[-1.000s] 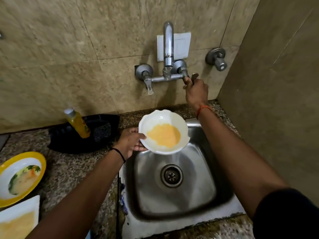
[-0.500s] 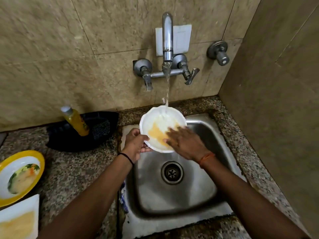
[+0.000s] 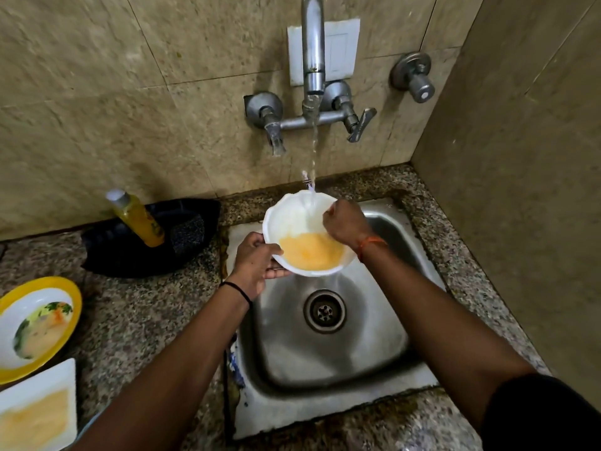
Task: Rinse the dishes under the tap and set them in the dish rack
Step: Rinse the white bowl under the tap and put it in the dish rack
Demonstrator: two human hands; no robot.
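Left hand (image 3: 253,265) pinched bowl (image 3: 299,219) rim at 9 o'clock, tilted under tap (image 3: 313,60); right hand (image 3: 346,222) fisted, scrubbing inside, grip contents unclear.

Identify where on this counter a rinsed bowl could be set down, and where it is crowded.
Free: the granite between the black tray, the yellow-rimmed plate and the sink; also the strip right of the sink. Crowded: the left edge, with that plate and a white square plate, and the bottle standing in the tray.

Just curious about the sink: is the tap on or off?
On. A thin stream of water falls from the tap into the white bowl held over the sink.
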